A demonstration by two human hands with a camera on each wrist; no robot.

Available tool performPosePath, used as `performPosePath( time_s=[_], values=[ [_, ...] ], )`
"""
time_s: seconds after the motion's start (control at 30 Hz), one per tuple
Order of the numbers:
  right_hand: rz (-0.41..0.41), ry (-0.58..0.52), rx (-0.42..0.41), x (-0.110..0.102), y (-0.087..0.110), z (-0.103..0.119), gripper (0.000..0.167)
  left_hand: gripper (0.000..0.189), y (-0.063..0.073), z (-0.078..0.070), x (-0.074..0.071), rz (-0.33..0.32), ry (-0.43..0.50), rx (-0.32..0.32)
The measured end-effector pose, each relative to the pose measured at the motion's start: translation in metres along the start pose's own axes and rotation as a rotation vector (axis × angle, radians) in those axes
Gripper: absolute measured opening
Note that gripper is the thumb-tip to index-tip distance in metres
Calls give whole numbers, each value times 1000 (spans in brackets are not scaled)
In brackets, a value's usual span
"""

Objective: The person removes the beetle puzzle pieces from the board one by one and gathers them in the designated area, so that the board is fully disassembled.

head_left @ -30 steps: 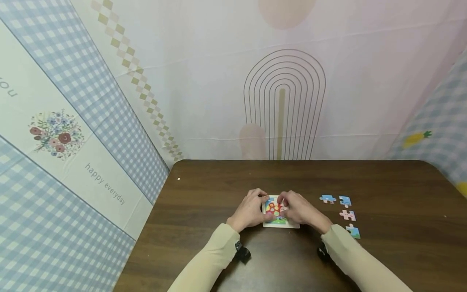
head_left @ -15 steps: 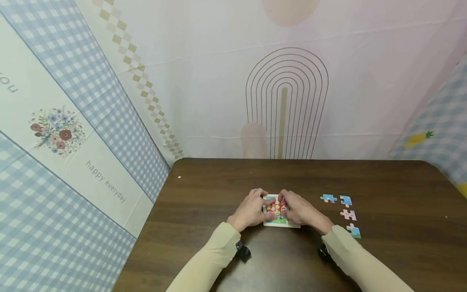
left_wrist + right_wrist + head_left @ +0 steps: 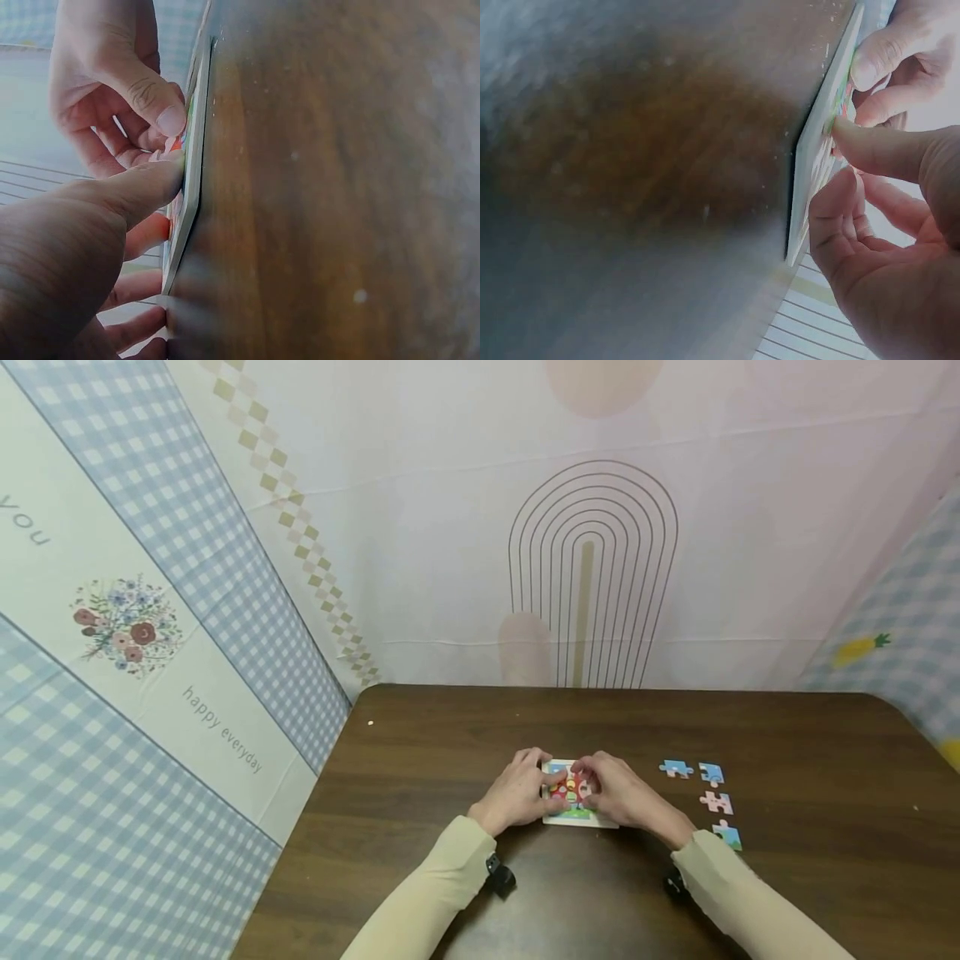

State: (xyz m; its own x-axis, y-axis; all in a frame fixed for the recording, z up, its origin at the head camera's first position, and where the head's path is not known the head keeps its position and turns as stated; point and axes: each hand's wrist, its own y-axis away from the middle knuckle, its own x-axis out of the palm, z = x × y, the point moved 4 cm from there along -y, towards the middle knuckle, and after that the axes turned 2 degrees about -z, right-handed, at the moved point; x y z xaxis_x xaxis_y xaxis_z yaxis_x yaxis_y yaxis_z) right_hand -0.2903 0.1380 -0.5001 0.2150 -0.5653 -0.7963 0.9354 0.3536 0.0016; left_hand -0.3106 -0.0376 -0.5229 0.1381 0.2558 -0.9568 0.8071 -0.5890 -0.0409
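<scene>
The square, pale-rimmed jigsaw tray (image 3: pixel 587 823) lies on the wood-grained table (image 3: pixel 825 760), the left hand's (image 3: pixel 516 792) fairly straight fingers against it. The right hand (image 3: pixel 621 789) curls over its printed surface; whether it pinches a piece is hidden.

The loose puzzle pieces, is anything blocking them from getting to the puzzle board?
Yes, the right hand blocks the way: it is over the right part of the puzzle board, on the side toward the loose puzzle pieces. The right sleeve is beside the lowest piece. Nothing else shows between.
</scene>
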Motion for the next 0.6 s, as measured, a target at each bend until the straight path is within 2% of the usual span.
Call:
performPosePath(
  time_s=[0.03,0.07,0.17,0.23,0.27,0.3,0.5,0.6],
  values=[
    [-9,-4,-45,6,-4,-13,43,58,2,-5,-6,20,13,-15],
    [-18,-1,-69,7,-5,-18,44,58,2,-5,-7,21,15,-17],
    [-13,-8,-92,7,-5,-21,45,58,2,-5,-6,22,24,-22],
    [-7,-21,-97,7,-5,-22,45,57,3,-5,-6,22,29,-26],
    [1,-20,-61,2,-1,-11,45,57,3,-5,-6,22,29,-27],
    [7,-22,-54,1,-1,-9,45,57,3,-5,-6,22,29,-28],
    [-26,-12,-87,13,-7,-31,46,58,4,-5,-6,17,30,-29],
    [-24,-34,-82,9,-3,-19,38,57,4,-5,-6,13,34,-31]
  ],
)
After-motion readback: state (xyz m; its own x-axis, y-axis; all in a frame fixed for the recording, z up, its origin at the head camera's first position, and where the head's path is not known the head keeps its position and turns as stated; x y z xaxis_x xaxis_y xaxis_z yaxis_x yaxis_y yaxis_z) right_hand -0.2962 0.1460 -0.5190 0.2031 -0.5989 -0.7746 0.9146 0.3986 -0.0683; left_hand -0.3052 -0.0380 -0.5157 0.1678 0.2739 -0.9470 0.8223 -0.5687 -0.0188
